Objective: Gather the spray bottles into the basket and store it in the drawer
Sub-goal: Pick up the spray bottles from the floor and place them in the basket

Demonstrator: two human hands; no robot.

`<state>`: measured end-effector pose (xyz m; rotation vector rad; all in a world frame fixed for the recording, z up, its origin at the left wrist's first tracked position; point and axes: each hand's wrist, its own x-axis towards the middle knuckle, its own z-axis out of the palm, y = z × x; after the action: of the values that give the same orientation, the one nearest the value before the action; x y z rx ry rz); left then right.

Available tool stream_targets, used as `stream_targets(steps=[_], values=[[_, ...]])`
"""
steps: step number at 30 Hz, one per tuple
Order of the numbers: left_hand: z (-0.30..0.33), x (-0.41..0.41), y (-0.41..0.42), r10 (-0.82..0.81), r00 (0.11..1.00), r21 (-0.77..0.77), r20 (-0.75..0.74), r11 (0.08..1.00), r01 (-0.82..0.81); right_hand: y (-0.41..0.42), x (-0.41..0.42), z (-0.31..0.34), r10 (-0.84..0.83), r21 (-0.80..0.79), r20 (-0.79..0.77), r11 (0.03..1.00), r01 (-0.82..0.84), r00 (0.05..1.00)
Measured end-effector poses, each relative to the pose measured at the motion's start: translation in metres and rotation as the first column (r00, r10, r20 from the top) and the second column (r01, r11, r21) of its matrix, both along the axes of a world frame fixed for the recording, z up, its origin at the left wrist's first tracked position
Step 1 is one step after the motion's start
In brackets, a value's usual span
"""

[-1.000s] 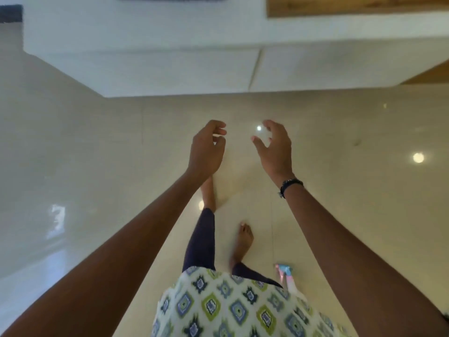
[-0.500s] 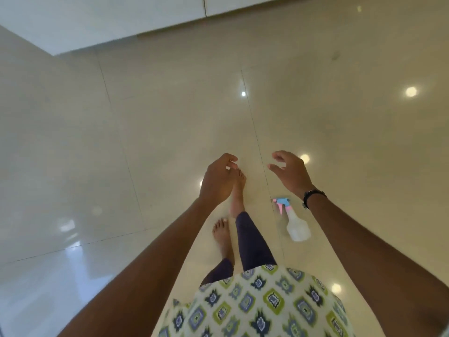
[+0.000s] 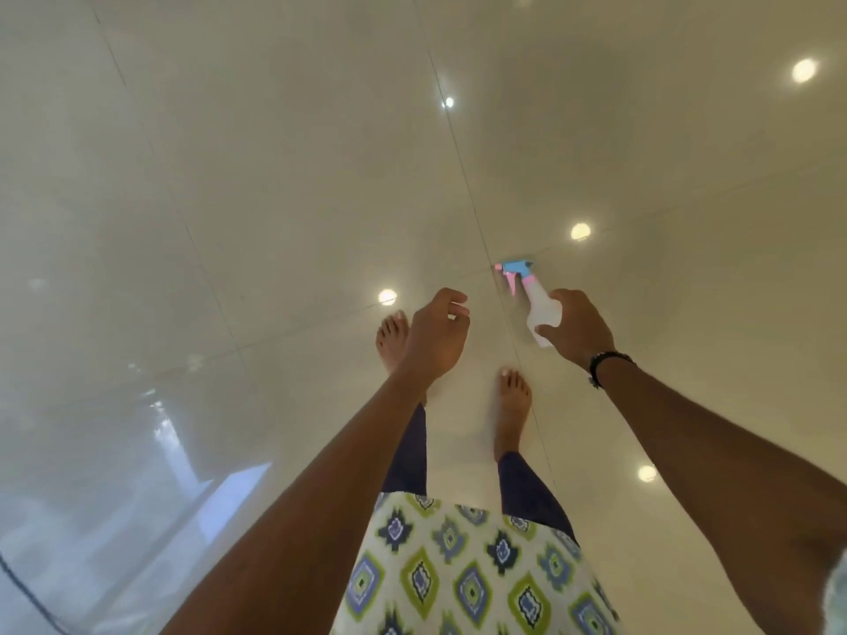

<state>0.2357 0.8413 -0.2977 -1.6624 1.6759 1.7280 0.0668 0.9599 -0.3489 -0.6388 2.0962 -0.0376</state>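
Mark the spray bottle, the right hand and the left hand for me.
spray bottle (image 3: 541, 309): head view, on its white body.
right hand (image 3: 578, 331): head view, on the back of the hand.
left hand (image 3: 435, 334): head view, on the back of the hand.

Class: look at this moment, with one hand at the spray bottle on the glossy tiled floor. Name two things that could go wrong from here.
1. The right hand covers only the base of the spray bottle; it might tip or slip when lifted.
2. The bare feet stand on glossy tiled floor; reaching down could mean a slip. The left hand holds nothing, and no basket is in view.
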Motion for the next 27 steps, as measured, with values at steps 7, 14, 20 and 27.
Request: stream_targets(steps=[7,14,20,27], values=[[-0.119,-0.008,0.084,-0.081,0.984,0.125,0.158,0.990,0.062,0.079,-0.013,-0.093,-0.038,0.006,-0.032,0.999,0.038,0.999],[-0.226,-0.055,0.124,-0.019,0.998,0.448,0.066,0.894,-0.013,0.099,-0.027,-0.196,-0.040,-0.074,-0.088,0.997,0.034,0.995],[-0.269,-0.086,0.108,-0.137,0.990,0.444,0.039,0.890,0.106,0.093,-0.017,-0.235,-0.151,-0.162,-0.159,0.979,0.125,0.976],[-0.230,-0.077,0.085,0.076,0.997,0.441,0.019,0.894,-0.077,0.073,0.004,-0.191,-0.259,-0.280,0.114,0.918,0.281,0.959]])
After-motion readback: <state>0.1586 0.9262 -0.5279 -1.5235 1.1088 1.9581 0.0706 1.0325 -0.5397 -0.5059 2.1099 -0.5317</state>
